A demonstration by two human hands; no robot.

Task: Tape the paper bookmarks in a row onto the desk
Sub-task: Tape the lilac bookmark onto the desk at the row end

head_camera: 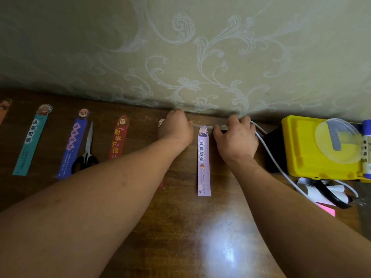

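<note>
The lilac bookmark [204, 163] lies flat on the bench [180, 217] by the wall, with a strip of clear tape [195, 126] across its top. My left hand [176, 128] and right hand [236, 137] pinch the tape's ends with curled fingers. Left of it lie a red bookmark [118, 139] and scissors [86, 151], right of it a yellow case [305, 153]

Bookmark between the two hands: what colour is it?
Lilac bookmark with purple characters; the head view shows it best.
</note>
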